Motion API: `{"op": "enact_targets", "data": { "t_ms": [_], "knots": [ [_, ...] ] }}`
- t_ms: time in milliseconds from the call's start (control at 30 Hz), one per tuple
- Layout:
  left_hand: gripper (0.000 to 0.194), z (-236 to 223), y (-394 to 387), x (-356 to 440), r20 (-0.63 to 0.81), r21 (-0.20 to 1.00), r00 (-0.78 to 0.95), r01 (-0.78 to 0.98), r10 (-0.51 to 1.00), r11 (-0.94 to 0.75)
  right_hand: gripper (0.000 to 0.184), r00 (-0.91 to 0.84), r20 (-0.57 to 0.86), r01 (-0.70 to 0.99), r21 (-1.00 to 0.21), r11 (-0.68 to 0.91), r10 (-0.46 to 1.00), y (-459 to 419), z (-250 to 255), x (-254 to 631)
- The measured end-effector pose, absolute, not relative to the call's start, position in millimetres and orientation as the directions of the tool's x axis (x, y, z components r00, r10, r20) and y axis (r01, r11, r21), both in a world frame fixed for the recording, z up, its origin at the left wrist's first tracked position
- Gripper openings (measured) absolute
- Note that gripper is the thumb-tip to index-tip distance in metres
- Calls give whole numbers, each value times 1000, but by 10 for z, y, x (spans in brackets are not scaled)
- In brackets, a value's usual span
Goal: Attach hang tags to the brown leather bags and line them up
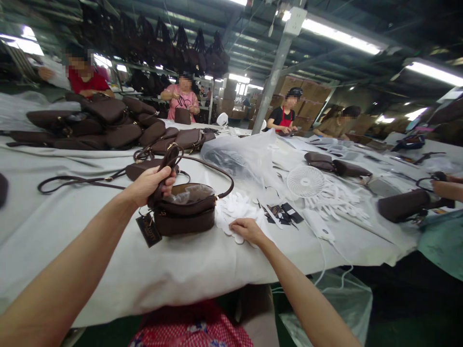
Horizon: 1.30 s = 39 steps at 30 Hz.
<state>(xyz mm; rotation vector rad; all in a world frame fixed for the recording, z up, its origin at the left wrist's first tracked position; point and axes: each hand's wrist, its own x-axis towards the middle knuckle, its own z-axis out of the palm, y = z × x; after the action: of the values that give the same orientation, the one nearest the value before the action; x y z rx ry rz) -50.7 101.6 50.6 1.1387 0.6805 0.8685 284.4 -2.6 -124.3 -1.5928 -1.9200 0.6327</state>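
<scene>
While 1 dark piece (3,190), cut off by the view, lies at the far left of the white-covered surface (72,241), a heap of brown bags (108,113) rises beyond it, too overlapped to count. Behind the heap is 1 co-worker in red (88,83). A looped strap (77,181) trails across the cloth.

Next is the left hand (159,185), closed, its fingers wrapped around the bunched upper part of 1 open bag (186,221), brown, which sits upright near the front edge with clear plastic (191,193) inside; 1 black tag (148,230) hangs at its left side. Farther back, 1 co-worker in pink (184,101) holds 1 small bag (183,115).

Just right of the open bag, white pieces (235,207) lie in a loose pile, too many to count. The right hand (248,230) is at their near edge, fingers bent and close together; whether it pinches 1 of them I cannot tell. Beyond the pile is a crumpled clear sheet (242,154).

Farther right come several overlapping black cards (284,214), then 1 white fan (306,181). Behind the fan lie 2 brown bags (318,161), and past those are 2 co-workers (287,118). At the far right, 1 last bag (403,205) lies near another person's hand (448,188).
</scene>
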Motion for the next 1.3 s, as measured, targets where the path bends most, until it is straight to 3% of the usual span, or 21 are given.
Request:
{"op": "enact_targets", "data": {
  "t_ms": [133,267,533,667,933,1300],
  "knots": [
    [29,516,988,-511,-22,961,506,-229,862,158,12,-229,145,714,-647,268,962,-78,-1194,2796],
    [28,523,989,-510,-26,959,512,-231,859,167,17,-287,192,712,-612,343,939,-212,-1175,2722],
    [28,472,1024,-528,-28,950,514,-252,857,182,17,-40,244,769,-611,186,969,-174,-1364,2669],
    [29,456,1035,-532,-27,947,520,-261,854,189,16,25,200,720,-683,121,979,-166,-1399,2719],
    [27,464,1061,-494,-52,945,509,-253,859,207,12,-157,60,618,-772,146,986,-55,-1226,2863],
    [23,457,1066,-479,-53,946,518,-248,854,209,11,-189,33,589,-796,140,981,-40,-1195,2902]
  ]
}}
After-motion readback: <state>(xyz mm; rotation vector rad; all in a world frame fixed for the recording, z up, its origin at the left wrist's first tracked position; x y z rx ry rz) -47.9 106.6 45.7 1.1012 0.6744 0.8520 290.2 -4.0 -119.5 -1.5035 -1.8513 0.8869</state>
